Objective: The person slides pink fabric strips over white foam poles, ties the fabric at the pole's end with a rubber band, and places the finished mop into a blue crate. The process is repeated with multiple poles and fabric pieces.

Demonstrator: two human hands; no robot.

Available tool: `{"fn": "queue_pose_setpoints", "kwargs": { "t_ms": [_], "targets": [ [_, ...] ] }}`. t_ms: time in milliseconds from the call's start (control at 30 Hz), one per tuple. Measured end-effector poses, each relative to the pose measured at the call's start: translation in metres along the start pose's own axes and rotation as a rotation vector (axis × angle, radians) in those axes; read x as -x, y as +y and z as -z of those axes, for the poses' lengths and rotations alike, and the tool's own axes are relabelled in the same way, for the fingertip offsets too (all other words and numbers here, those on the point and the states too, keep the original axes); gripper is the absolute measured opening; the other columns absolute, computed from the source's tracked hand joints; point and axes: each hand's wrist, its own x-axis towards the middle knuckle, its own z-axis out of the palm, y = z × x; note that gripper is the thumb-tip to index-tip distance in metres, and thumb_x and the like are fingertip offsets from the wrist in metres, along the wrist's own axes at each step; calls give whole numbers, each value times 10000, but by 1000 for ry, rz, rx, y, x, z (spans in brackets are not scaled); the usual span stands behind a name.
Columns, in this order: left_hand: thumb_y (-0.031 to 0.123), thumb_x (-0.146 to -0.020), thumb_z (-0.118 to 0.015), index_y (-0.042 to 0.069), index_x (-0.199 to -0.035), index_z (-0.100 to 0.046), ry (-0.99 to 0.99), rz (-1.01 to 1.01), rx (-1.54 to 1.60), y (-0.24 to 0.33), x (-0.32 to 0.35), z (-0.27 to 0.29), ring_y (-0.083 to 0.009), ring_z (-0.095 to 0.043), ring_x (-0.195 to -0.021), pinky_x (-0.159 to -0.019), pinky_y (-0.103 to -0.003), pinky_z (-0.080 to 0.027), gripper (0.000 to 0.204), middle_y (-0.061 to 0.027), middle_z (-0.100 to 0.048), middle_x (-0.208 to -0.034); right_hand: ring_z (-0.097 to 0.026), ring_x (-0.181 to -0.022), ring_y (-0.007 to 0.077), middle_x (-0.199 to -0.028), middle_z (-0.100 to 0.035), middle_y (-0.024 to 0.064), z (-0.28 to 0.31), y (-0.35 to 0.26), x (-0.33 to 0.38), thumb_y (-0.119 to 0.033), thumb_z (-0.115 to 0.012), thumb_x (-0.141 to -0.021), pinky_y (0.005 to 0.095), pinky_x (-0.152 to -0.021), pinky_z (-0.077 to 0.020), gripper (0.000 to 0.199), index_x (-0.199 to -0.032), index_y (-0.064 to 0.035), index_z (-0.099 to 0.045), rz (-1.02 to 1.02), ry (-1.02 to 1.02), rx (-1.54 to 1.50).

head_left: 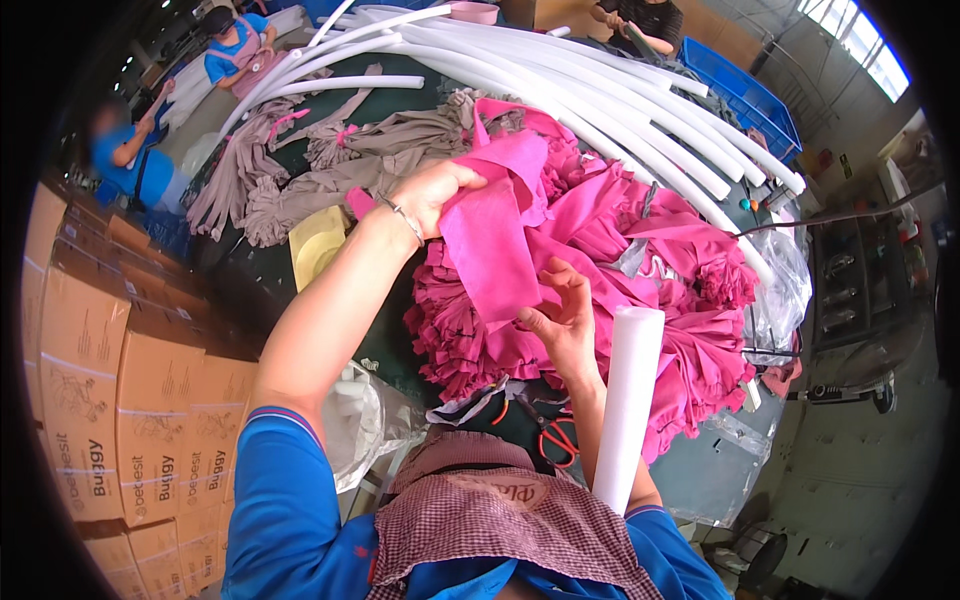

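Note:
My left hand (432, 195) is closed on the upper edge of a pink fabric piece (490, 255), which hangs flat from it. My right hand (567, 325) is beside the lower corner of that piece, its fingers curved and apart; whether the thumb touches the cloth is hard to see. Beneath both hands lies a large heap of gathered pink fabric pieces (640, 230). A white foam tube (630, 400) stands upright against my right forearm, covering part of it.
Long white foam tubes (600, 85) arch across the table's far side. Grey-brown fabric bundles (370, 165) lie at the left. Orange-handled scissors (557, 440) rest near my apron. Stacked cartons (165, 400) stand at left, a blue crate (740, 95) at far right. Other people work beyond.

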Motion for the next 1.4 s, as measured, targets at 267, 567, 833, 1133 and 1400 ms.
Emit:
{"fn": "queue_pose_setpoints", "kwargs": {
  "t_ms": [267,567,833,1133,1400],
  "targets": [
    [14,-879,-508,-45,-1161,-565,303,-100,72,-29,-11,49,-279,-682,-922,-841,-399,-568,294,-177,-663,-1053,-560,-755,31,-893,-663,-29,-14,-2,17,-163,-650,-930,198,-693,-474,178,-1014,-10,-686,-529,-281,-295],
    [92,-764,-741,10,-967,-621,154,-646,-1130,-162,107,7,-167,-617,-752,-686,-280,-501,249,-79,-613,-887,-549,-784,61,-916,-638,8,-20,27,37,-319,-575,-969,220,-700,-447,360,-1064,21,-644,-729,-49,-113],
    [54,-893,-650,-23,-1053,-668,229,-321,-87,-230,105,36,-104,-643,-751,-687,-214,-509,178,-40,-694,-901,-647,-822,161,-940,-651,85,-17,3,54,-152,-551,-974,284,-735,-534,240,-1132,26,-583,-626,-94,-409],
    [31,-949,-539,-34,-1111,-634,97,-216,418,-227,118,18,-137,-642,-912,-818,-225,-508,198,-79,-667,-1040,-630,-680,153,-786,-620,72,-31,-19,64,-8,-763,-735,258,-627,-525,214,-919,-2,-655,61,-112,436],
    [32,-928,-579,-1,-1034,-655,117,-246,276,-238,110,22,-118,-654,-833,-747,-227,-525,134,-54,-681,-954,-616,-658,312,-745,-606,149,-21,-15,64,19,-683,-759,356,-579,-493,126,-873,2,-632,305,-182,636]
  ]
}}
